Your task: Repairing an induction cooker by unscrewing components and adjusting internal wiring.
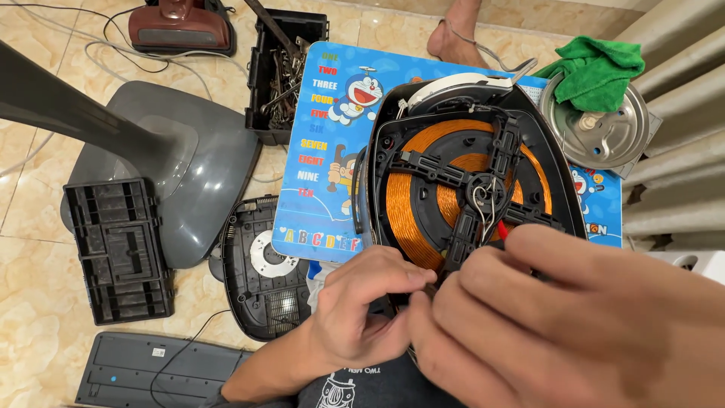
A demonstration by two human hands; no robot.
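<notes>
Both hands pinched together at the near rim of the opened cooker [529, 121]: left hand [362, 310] closed on something small and dark, can't tell what; right hand [559, 317] fingers curled in beside it, contents hidden. Cooker sits upside down on the blue mat [317, 113], copper coil [408, 196] and black bracket [461, 181] exposed. I'd judge I'm mid wire or clip work by the red lead [501, 230]. Next move needs fine grip, no tugging coil wires.
</notes>
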